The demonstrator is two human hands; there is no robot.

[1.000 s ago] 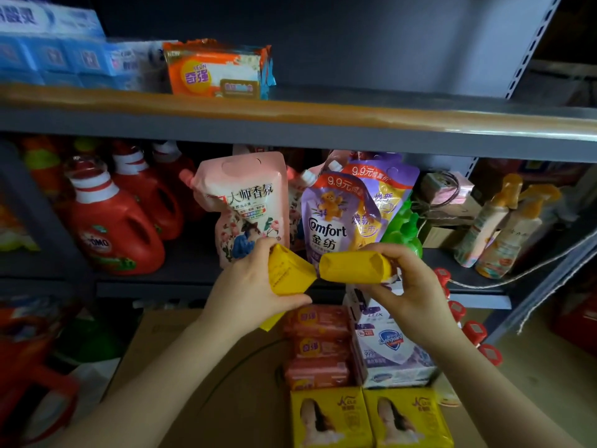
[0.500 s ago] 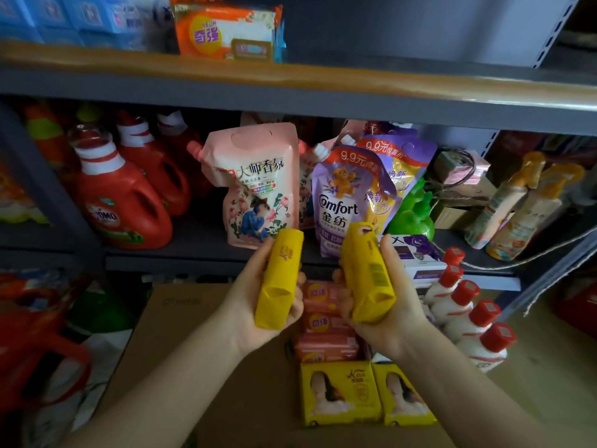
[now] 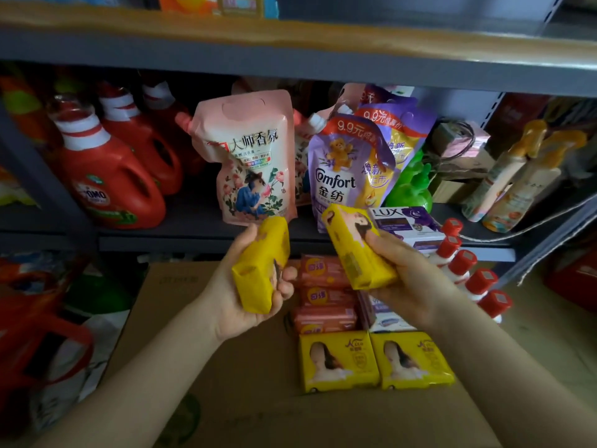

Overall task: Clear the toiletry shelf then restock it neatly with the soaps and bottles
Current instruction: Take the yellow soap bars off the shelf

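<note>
- Your left hand is cupped palm-up round a yellow paper-wrapped soap bar, fingers curled up its right side, the bar standing on end and tilted above the flat brown cardboard box.
- Your right hand grips a second yellow soap bar printed with a woman's portrait, thumb across its face; it leans left, apart from the left-hand bar, also above the cardboard box.
- On the cardboard box, below your hands, two more yellow portrait soap bars lie flat side by side, touching.
- Behind them on the box sits a column of orange-pink wrapped soap bars, one behind another.
- Right of that column on the box is a white and purple soap pack, partly hidden by your right hand.
- Along the box's right edge runs a row of white bottles with red caps.
- At the far end of the box a purple LUX soap carton rests by the grey metal shelf.
- Beyond the box, on that shelf, stand red detergent jugs with white collars, a pink floral refill pouch, a purple Comfort refill pouch, a green plastic bottle and two peach spray bottles leaning right.
</note>
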